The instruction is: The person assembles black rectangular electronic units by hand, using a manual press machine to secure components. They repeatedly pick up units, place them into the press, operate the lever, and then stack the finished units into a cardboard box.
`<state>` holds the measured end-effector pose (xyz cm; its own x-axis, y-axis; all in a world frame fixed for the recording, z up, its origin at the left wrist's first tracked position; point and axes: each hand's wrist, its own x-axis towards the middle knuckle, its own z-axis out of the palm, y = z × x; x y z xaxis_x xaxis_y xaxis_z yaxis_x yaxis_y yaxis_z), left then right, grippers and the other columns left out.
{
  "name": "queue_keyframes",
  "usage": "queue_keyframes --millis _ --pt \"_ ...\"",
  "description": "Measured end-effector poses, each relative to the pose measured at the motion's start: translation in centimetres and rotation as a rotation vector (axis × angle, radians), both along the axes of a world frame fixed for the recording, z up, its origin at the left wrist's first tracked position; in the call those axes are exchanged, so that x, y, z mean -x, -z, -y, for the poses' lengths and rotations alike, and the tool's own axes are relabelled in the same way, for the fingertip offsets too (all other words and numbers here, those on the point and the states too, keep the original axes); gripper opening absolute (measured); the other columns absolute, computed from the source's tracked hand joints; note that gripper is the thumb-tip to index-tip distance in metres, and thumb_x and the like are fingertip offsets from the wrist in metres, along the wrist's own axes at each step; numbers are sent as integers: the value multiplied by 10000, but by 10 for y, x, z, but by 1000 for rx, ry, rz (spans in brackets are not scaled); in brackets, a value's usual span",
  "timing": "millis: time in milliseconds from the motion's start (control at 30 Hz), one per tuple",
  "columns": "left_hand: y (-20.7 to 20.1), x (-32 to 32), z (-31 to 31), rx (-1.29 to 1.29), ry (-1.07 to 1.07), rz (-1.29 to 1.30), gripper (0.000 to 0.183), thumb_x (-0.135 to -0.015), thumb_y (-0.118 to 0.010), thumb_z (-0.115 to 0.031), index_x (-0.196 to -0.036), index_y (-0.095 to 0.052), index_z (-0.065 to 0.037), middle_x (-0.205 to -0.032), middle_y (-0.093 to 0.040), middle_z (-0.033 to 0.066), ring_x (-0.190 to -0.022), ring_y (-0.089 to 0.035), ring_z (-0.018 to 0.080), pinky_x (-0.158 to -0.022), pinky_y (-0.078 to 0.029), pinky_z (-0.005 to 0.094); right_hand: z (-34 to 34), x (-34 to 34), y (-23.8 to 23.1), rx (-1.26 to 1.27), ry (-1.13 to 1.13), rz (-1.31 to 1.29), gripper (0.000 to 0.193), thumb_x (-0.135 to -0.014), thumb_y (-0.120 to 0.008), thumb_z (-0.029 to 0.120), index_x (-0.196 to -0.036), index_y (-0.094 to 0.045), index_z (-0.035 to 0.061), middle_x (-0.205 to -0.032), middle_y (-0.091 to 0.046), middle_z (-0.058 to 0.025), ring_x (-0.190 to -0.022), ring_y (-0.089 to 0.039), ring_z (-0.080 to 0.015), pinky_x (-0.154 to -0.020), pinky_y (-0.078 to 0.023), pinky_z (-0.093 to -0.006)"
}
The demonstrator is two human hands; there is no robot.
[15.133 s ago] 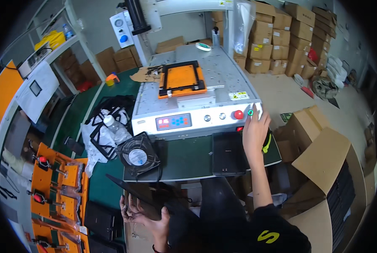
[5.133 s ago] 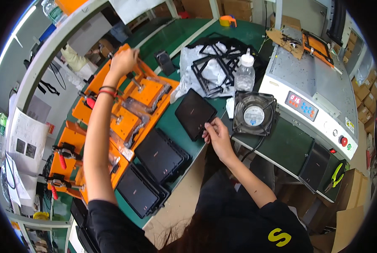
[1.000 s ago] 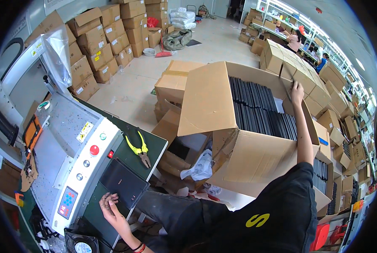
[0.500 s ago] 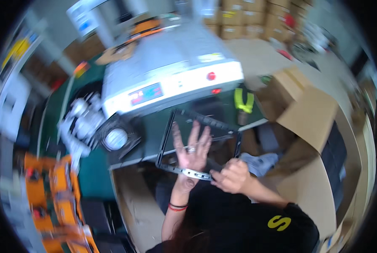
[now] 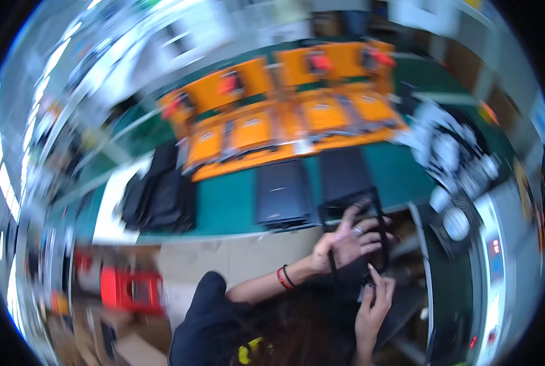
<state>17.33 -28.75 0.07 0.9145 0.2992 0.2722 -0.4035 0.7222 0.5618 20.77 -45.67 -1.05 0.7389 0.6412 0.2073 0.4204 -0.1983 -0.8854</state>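
A thin black rectangular frame [image 5: 381,233] hangs in front of me, just off the bench's near edge. My right hand [image 5: 373,304] grips its lower edge with closed fingers; motion blur softens the fingertips. My left hand [image 5: 351,243] lies within the frame's opening, fingers spread and palm showing, with a ring on one finger. Whether the left hand bears any of the frame's weight I cannot make out. Just beyond the frame, a dark flat panel [image 5: 344,171] lies on the green bench [image 5: 223,207], beside a stack of dark panels [image 5: 283,194].
Several orange fixtures [image 5: 252,129] with red clamps line the bench behind the panels. A black pile [image 5: 162,195] sits to the left. Plastic-wrapped parts [image 5: 449,143], a round reel [image 5: 456,224] and a white machine [image 5: 495,268] stand right. A red plastic item [image 5: 126,290] is lower left.
My view and body have turned left, from the white machine to the bench with orange fixtures. The frame has come along, its right-hand grip kept and the left fingers still spread.
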Motion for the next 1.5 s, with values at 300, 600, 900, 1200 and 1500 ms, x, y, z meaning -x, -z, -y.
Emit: queue_keyframes --millis 300,600,900,1200,1500 --pt "22 132 19 -400 -386 -113 1094 -801 -641 -478 -1438 160 -90 -1506 -109 189 -1388 -166 293 -1123 -155 406 -57 31 14 14 -757 -605 239 -971 -413 128 -902 -597 -7 -731 -541 16 -619 -446 -38 -521 -328 -197" --pt "179 135 18 -941 -163 -942 818 -882 -512 -497 -1408 -206 49 -1407 -311 256 -1329 -285 353 -1098 -223 403 -42 8 56 23 -782 -192 211 -948 -424 134 -868 -566 -1 -723 -520 -52 -637 -463 -117 -608 -391 -257" --pt "228 16 -4 -1591 -373 -1173 818 -866 -461 -515 -1420 -176 15 -1372 -287 320 -1328 -186 460 -1101 -88 539 -64 8 61 -120 -1065 92 139 -819 -578 11 -956 -596 -7 -812 -607 -180 -729 -582 -342 -725 -445 -410" --pt "228 29 -6 -1772 -837 -1290 570 -777 -602 -336 -1231 -462 -21 -1287 -437 216 -1285 -314 392 -1067 -99 631 -63 -2 58 -154 -1119 295 142 -795 -621 39 -934 -649 43 -768 -623 -139 -680 -580 -307 -652 -433 -387" --pt "186 47 4 -1796 -751 -695 259 -824 -503 -78 -1060 -511 30 -1324 -367 223 -1258 -346 380 -1020 -361 396 -34 14 119 -93 -1037 127 140 -770 -608 -7 -898 -660 20 -768 -610 -158 -725 -558 -333 -670 -431 -407"
